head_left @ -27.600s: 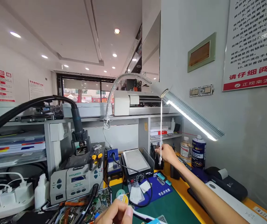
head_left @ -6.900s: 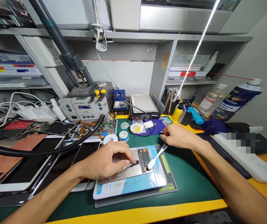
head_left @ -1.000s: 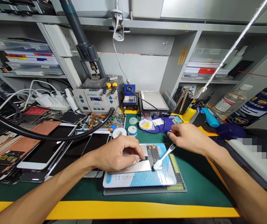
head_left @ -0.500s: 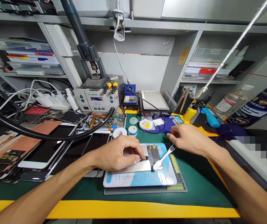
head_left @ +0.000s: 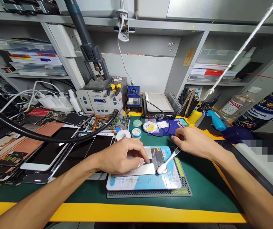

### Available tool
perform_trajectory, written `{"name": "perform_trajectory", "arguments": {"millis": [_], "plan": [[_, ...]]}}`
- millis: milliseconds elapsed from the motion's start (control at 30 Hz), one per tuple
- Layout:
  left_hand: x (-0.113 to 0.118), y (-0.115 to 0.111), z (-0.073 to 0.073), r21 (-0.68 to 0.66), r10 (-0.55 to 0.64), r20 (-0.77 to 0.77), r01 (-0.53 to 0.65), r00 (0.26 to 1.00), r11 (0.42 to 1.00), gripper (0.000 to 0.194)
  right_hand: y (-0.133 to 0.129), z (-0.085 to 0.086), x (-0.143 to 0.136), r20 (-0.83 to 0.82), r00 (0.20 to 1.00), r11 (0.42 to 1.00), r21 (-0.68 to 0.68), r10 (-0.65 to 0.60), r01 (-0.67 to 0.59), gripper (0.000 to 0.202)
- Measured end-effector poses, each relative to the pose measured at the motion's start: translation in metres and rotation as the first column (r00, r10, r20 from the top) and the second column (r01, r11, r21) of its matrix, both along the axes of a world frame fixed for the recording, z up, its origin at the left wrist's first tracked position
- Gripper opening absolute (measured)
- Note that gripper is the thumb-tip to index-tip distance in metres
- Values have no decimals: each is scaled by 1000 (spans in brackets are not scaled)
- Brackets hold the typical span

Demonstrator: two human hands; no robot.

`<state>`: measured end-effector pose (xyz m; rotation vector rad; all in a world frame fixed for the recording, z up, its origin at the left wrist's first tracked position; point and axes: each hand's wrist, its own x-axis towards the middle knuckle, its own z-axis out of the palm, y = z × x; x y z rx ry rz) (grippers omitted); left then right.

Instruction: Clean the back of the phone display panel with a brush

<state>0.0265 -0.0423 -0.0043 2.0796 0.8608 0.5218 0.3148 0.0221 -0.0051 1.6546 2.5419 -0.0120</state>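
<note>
My left hand (head_left: 124,156) is closed, its fingers curled on an opened phone housing (head_left: 147,168) that lies flat. The thumb and index finger meet near a small dark part on it; whether they pinch that part is hidden. At the housing's right end a dark section (head_left: 157,156) with exposed parts shows. My right hand (head_left: 191,140) is closed around the dark handle of a white-headed toothbrush (head_left: 166,164). The brush slants down to the left, its head at the housing's right edge. Underneath are a blue-and-white board (head_left: 131,183) and a grey perforated mat (head_left: 150,194).
Several phones (head_left: 50,149) and phone parts lie to the left. A soldering station (head_left: 100,100), tape rolls (head_left: 136,132) and a heating plate (head_left: 159,103) stand behind. A black hose (head_left: 86,139) arches across the left. Bottles and a spray can (head_left: 265,109) are at the right.
The brush head has barely shifted, staying by the right end of the housing. Both hands hold nearly the same position; the whole view has moved slightly.
</note>
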Motion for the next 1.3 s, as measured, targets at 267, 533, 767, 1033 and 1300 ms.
{"name": "perform_trajectory", "arguments": {"millis": [267,533,767,1033,1300], "plan": [[0,0,-1,-10,-15,25,16,1000,1000,20,6,3,9,15,999,999,3,-48,48,32],[0,1,0,-21,-9,-16,8,1000,1000,19,0,0,0,2,1000,1000,-26,-10,10,27],[1,0,2,-28,-8,-29,7,1000,1000,17,3,5,8,14,998,998,-5,-61,61,24],[-1,0,1,-20,2,-23,-2,1000,1000,19,1,-1,3,1,1000,1000,-14,-13,13,26],[1,0,2,-13,-3,-9,3,1000,1000,19,3,0,4,4,1000,1000,5,-16,16,27]]}}
